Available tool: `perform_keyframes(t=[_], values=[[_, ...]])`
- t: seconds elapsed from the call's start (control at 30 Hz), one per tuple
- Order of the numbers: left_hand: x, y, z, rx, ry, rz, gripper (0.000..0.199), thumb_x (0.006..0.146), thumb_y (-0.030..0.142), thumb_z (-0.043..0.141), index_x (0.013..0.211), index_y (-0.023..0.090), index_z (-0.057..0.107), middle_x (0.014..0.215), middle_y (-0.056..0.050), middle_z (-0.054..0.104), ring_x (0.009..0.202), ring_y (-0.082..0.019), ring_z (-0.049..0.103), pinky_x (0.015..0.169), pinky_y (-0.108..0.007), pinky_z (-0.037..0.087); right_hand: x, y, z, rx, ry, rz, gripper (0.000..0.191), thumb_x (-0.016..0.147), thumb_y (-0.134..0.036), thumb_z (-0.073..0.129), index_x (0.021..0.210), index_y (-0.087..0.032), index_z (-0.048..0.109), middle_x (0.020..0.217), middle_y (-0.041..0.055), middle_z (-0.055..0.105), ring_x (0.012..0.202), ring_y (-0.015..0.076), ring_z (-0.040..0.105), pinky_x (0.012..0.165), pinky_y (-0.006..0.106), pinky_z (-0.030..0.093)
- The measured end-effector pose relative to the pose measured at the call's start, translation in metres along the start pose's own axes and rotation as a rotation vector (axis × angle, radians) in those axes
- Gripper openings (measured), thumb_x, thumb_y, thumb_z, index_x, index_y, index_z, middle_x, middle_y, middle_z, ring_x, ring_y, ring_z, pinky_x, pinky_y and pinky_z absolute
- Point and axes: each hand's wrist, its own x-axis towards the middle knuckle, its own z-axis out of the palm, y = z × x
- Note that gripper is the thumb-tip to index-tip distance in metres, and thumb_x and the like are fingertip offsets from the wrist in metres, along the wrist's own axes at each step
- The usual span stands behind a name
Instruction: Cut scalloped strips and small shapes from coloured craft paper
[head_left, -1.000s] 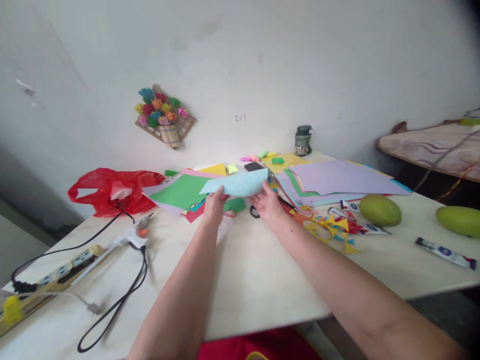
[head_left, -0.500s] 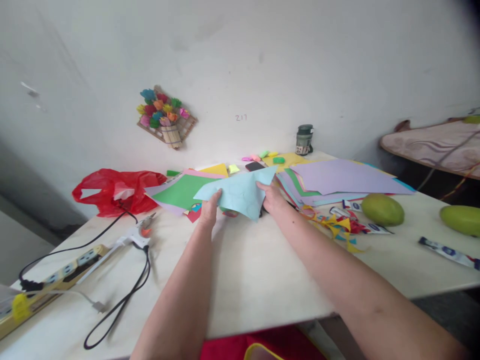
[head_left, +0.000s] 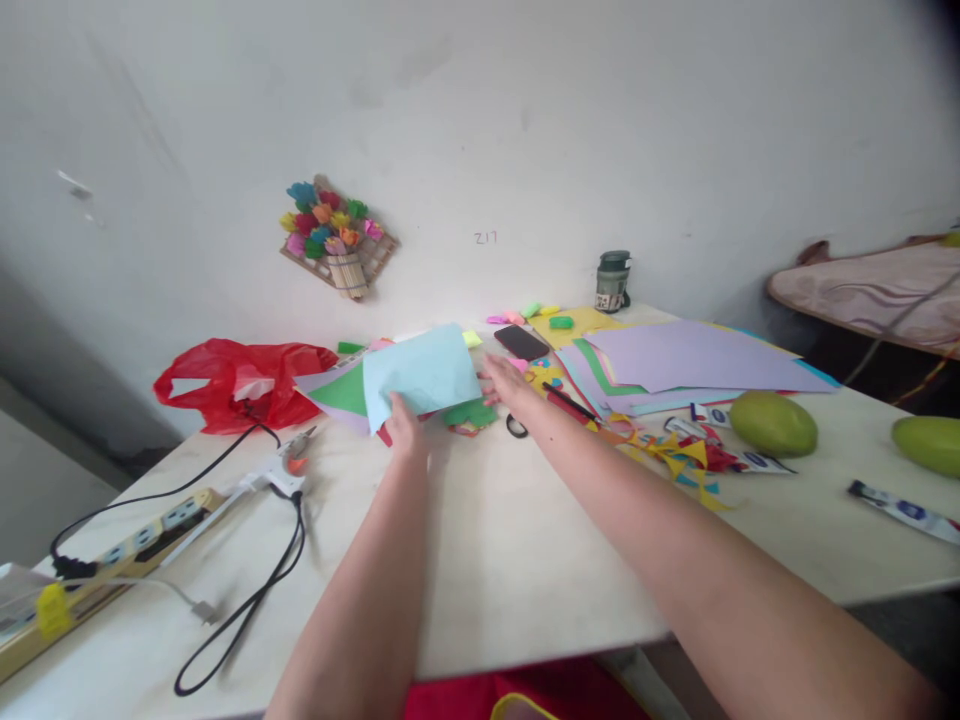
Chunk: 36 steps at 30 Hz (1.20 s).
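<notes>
A light blue sheet of paper [head_left: 421, 368] lies over the green and lilac sheets at the centre left. My left hand [head_left: 405, 428] grips its lower edge, thumb on top. Beside the sheet's right edge is my right hand [head_left: 510, 385], its fingers apart and holding nothing. Under and below the blue sheet, green paper pieces [head_left: 471, 413] show. Close to my right hand are a black phone [head_left: 522, 342], a dark ring-shaped handle [head_left: 517, 426] and a red and black pen-like tool [head_left: 570, 402].
On the left are a red plastic bag [head_left: 240, 375], a glue gun [head_left: 281, 468] with its cable and a power strip [head_left: 142, 540]. Stacked coloured sheets [head_left: 682, 355], paper scraps [head_left: 686, 460], a green mango [head_left: 772, 423] and tubes [head_left: 904, 508] lie on the right.
The blue sheet has moved left and now lies flatter over the green sheet. My right hand has let go of it. The phone and the ring-shaped handle have come into full view.
</notes>
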Motion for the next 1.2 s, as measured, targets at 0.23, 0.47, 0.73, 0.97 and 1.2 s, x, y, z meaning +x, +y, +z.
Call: perform_keyframes(t=[0.23,0.47,0.73,0.97,1.2], values=[[-0.007,0.016,0.012,-0.546,0.146,-0.423,0.041,0.093,0.03,0.047,0.131,0.018,0.043,0.116,-0.014,0.061,0.091,-0.022,0.069,0.076,-0.036,0.06,-0.031,-0.006,-0.037,-1.261,0.048,-0.141,0.027,0.088,-0.024,0.053,0.107,-0.017,0.071,0.112,0.0134,0.071,0.109,0.0251,0.064,0.086,0.031,0.047],[-0.013,0.021,0.02,-0.556,0.103,-0.466,0.019,0.085,0.01,0.055,0.103,0.014,0.056,0.085,-0.007,0.062,0.078,-0.018,0.066,0.072,-0.033,0.06,-0.051,-0.025,-0.044,-1.585,-0.151,0.026,0.035,0.083,-0.017,0.054,0.115,-0.011,0.069,0.12,0.0197,0.066,0.113,0.0305,0.061,0.082,0.035,0.047],[-0.013,0.019,0.024,-0.582,0.092,-0.483,0.029,0.081,0.003,0.057,0.108,0.015,0.057,0.089,-0.007,0.064,0.071,-0.016,0.066,0.065,-0.033,0.061,-0.049,-0.024,-0.045,-1.596,-0.195,0.017,0.04,0.084,-0.036,0.055,0.113,-0.012,0.07,0.118,0.0191,0.067,0.111,0.0322,0.062,0.083,0.038,0.047],[-0.013,0.022,0.018,-0.662,0.157,-0.473,0.016,0.086,0.007,0.053,0.098,0.017,0.055,0.085,-0.004,0.063,0.067,-0.014,0.065,0.062,-0.028,0.06,-0.049,-0.025,-0.048,-1.593,-0.259,0.026,0.039,0.074,-0.02,0.059,0.111,-0.017,0.07,0.115,0.0167,0.069,0.107,0.0313,0.064,0.077,0.035,0.048],[-0.015,0.025,0.016,-0.721,0.079,-0.551,0.009,0.09,0.018,0.05,0.097,0.016,0.056,0.087,-0.008,0.066,0.082,-0.021,0.069,0.067,-0.032,0.06,-0.049,-0.021,-0.049,-1.632,-0.224,-0.065,0.034,0.076,-0.017,0.057,0.106,-0.015,0.071,0.107,0.0177,0.071,0.104,0.0319,0.066,0.075,0.035,0.049]])
